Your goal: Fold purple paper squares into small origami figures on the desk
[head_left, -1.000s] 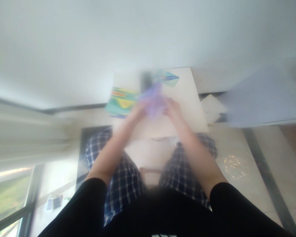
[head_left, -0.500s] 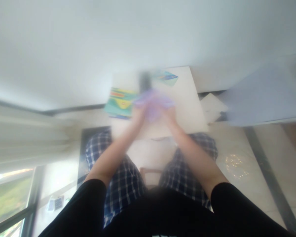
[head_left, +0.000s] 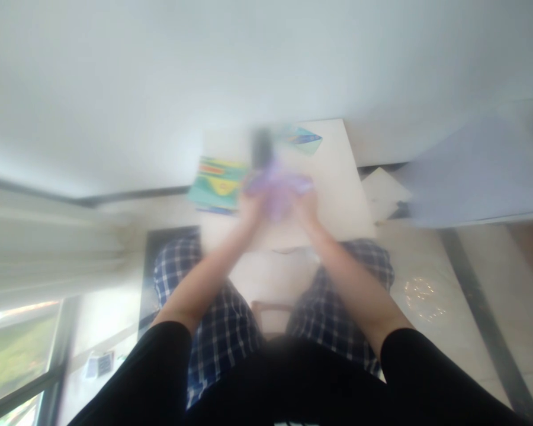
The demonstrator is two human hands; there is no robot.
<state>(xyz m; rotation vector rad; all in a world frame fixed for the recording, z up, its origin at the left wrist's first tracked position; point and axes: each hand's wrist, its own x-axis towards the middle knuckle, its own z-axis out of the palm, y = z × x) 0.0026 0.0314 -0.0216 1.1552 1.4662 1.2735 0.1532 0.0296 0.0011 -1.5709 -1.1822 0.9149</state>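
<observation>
The picture is blurred. My left hand (head_left: 250, 212) and my right hand (head_left: 308, 210) meet over a small white table (head_left: 342, 189), both closed on a soft purple piece (head_left: 276, 184), paper or cloth, that sticks up between them. Its exact shape is smeared. A green and yellow booklet (head_left: 216, 183) lies just left of my left hand. A dark upright object (head_left: 262, 147) stands behind the purple piece. A teal card (head_left: 302, 139) lies at the table's far side.
My knees in blue checked shorts (head_left: 213, 307) sit under the table's near edge. A pale blue sheet (head_left: 475, 177) lies on a surface to the right, white paper (head_left: 382, 192) beside it. Tiled floor is on the right, a window at lower left.
Both hands have drawn a little nearer to me and closer together. The purple piece, lifted and bunched a second ago, now sits lower and wider between them.
</observation>
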